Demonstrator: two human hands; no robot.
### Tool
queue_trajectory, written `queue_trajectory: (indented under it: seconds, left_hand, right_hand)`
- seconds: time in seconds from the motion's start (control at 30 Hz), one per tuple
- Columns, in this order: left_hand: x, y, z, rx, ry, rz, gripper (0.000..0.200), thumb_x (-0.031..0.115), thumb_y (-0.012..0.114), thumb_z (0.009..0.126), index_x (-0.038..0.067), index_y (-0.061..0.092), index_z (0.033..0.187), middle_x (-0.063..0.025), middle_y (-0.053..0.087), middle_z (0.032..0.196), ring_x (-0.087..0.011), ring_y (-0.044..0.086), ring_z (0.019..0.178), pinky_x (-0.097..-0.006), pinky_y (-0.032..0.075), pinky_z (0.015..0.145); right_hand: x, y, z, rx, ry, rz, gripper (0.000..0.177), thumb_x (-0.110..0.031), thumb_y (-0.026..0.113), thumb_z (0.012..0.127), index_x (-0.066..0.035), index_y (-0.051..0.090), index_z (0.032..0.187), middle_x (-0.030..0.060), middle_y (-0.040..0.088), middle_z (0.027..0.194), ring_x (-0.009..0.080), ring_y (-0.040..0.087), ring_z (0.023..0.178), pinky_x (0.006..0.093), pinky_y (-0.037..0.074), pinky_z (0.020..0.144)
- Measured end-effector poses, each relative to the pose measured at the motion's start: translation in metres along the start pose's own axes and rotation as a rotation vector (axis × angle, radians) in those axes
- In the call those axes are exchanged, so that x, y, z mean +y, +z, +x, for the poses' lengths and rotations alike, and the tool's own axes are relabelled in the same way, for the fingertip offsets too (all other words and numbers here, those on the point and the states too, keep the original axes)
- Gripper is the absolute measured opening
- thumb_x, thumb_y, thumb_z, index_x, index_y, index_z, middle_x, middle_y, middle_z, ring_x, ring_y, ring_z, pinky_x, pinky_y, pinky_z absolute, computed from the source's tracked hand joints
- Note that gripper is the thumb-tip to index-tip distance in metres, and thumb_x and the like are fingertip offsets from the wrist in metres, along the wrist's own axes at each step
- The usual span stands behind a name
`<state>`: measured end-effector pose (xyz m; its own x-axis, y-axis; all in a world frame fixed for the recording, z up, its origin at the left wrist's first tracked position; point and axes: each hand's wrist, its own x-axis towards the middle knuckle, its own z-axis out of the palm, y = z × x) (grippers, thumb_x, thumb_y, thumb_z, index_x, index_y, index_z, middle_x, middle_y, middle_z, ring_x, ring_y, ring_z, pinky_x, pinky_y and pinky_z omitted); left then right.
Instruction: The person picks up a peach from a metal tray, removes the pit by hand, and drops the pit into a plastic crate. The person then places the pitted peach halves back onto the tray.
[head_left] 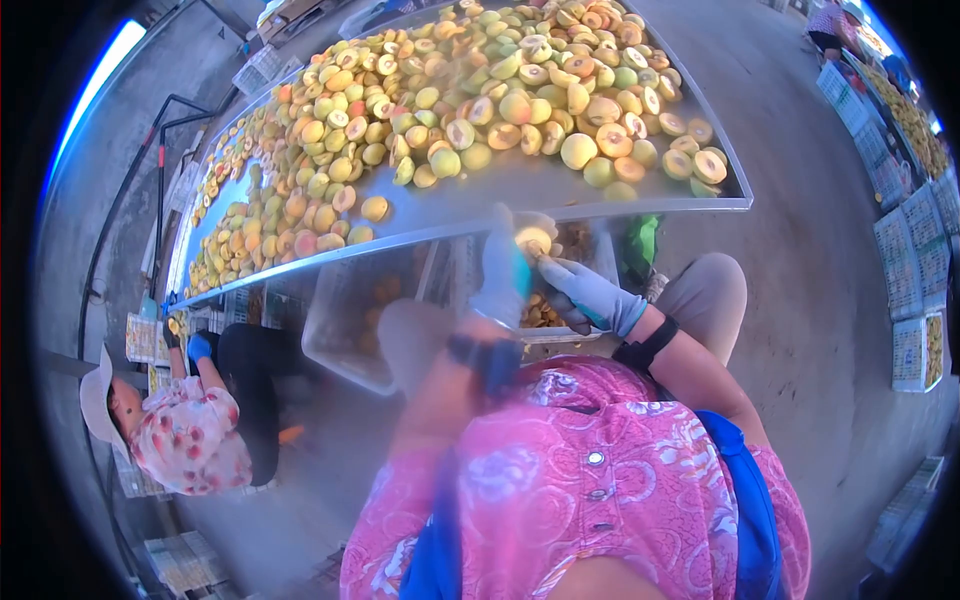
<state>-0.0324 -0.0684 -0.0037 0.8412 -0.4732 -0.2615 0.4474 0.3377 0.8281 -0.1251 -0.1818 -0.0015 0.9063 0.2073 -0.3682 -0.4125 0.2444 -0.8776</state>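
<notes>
Blurred by motion, my left hand [502, 275] is in a pale glove with a teal patch, raised at the near edge of the metal table; its grip is unclear. A yellow fruit [533, 238] with a brown centre is between my two hands. My right hand [592, 295], in a light grey glove, is closed with its fingertips at the fruit's lower edge. Halved yellow and orange fruits [520, 105] are heaped on the metal table [470, 192]. Below my hands, a crate [545, 312] holds fruit pieces.
A translucent tub [345, 325] is under the table edge at the left. A co-worker [190, 430] in a hat and blue glove sits at the left. Crates [915, 245] line the right side, beside another fruit table [905, 115]. Green material [643, 240] hangs near my right knee.
</notes>
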Motion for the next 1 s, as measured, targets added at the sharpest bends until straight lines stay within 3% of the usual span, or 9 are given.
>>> queue_trajectory:
  seconds: [0.1,0.2,0.3,0.37,0.5,0.63,0.7,0.73,1.0]
  left_hand:
    - [-0.003,-0.007,0.003,-0.015,0.067,0.088,0.049,0.049,0.04,0.098,0.006,0.062,0.091,-0.0081,0.063,0.081,-0.0181,0.059,0.066,-0.0307,0.05,0.058]
    - [-0.027,-0.013,0.009,0.243,0.787,0.805,0.037,0.028,0.039,0.1,0.002,0.062,0.087,-0.0115,0.064,0.081,-0.0217,0.058,0.076,-0.0361,0.046,0.072]
    - [-0.016,-0.02,0.019,0.023,0.07,-0.144,0.045,0.045,0.04,0.1,0.007,0.061,0.086,-0.0072,0.063,0.077,-0.0171,0.061,0.063,-0.0283,0.05,0.054]
    - [-0.009,-0.023,0.02,-0.04,0.091,-0.262,0.044,0.043,0.044,0.099,0.007,0.06,0.079,-0.0042,0.06,0.066,-0.0143,0.057,0.056,-0.0271,0.046,0.047]
    - [0.002,-0.031,0.003,0.123,0.323,0.295,0.052,0.046,0.045,0.098,0.006,0.061,0.069,-0.0037,0.059,0.062,-0.0131,0.054,0.056,-0.0285,0.045,0.056]
    - [0.014,-0.05,0.006,0.095,0.257,0.051,0.058,0.048,0.04,0.098,0.006,0.063,0.067,-0.0054,0.062,0.062,-0.0164,0.058,0.057,-0.0301,0.047,0.059]
    - [0.018,-0.06,0.002,0.118,0.253,0.508,0.061,0.048,0.035,0.099,0.005,0.064,0.067,-0.0083,0.065,0.064,-0.0223,0.062,0.061,-0.033,0.05,0.064]
    - [0.01,-0.073,0.01,0.119,0.616,1.046,0.052,0.042,0.039,0.099,0.005,0.066,0.074,-0.0107,0.066,0.065,-0.0262,0.065,0.062,-0.0359,0.05,0.062]
    - [0.005,-0.078,-0.005,0.252,0.176,0.851,0.06,0.052,0.033,0.096,0.01,0.072,0.077,-0.0115,0.067,0.073,-0.0291,0.065,0.075,-0.0403,0.049,0.075]
  right_hand:
    - [0.014,-0.003,0.007,0.022,0.016,-0.035,0.044,-0.049,0.043,0.097,-0.007,0.055,0.106,-0.0052,0.046,0.064,0.0056,0.039,0.045,0.022,0.029,0.037]
    - [0.047,-0.01,0.04,0.043,-0.203,-0.05,0.034,-0.041,0.04,0.1,-0.01,0.055,0.104,-0.0062,0.047,0.063,0.0062,0.039,0.04,0.0213,0.028,0.034]
    - [0.015,0.001,0.018,-0.149,0.099,0.289,0.029,-0.039,0.042,0.1,-0.014,0.056,0.105,-0.0078,0.044,0.06,0.0046,0.037,0.039,0.0205,0.026,0.032]
    - [0.016,-0.004,0.021,-0.174,0.141,0.244,0.025,-0.039,0.043,0.1,-0.016,0.055,0.101,-0.0082,0.041,0.056,0.0037,0.034,0.036,0.0208,0.025,0.031]
    - [0.01,0.003,0.037,-0.139,0.199,0.102,0.029,-0.045,0.043,0.099,-0.018,0.054,0.094,-0.0075,0.032,0.047,0.0057,0.028,0.031,0.0226,0.021,0.029]
    - [0.002,0.012,0.052,-0.303,0.371,0.118,0.032,-0.051,0.043,0.097,-0.022,0.053,0.088,-0.0099,0.024,0.046,0.0052,0.021,0.029,0.0215,0.016,0.028]
    - [0.004,0.013,0.06,-0.344,0.381,0.17,0.032,-0.05,0.043,0.097,-0.022,0.056,0.093,-0.0093,0.022,0.046,0.0052,0.018,0.03,0.0225,0.014,0.028]
    - [0.017,-0.001,0.074,-0.476,0.433,0.27,0.034,-0.049,0.042,0.098,-0.019,0.058,0.101,-0.0087,0.019,0.047,0.0053,0.016,0.031,0.0232,0.012,0.028]
    - [0.045,-0.016,0.106,-0.916,0.576,0.49,0.049,-0.052,0.034,0.099,-0.013,0.057,0.118,-0.0083,0.015,0.048,0.0042,0.013,0.031,0.023,0.011,0.028]
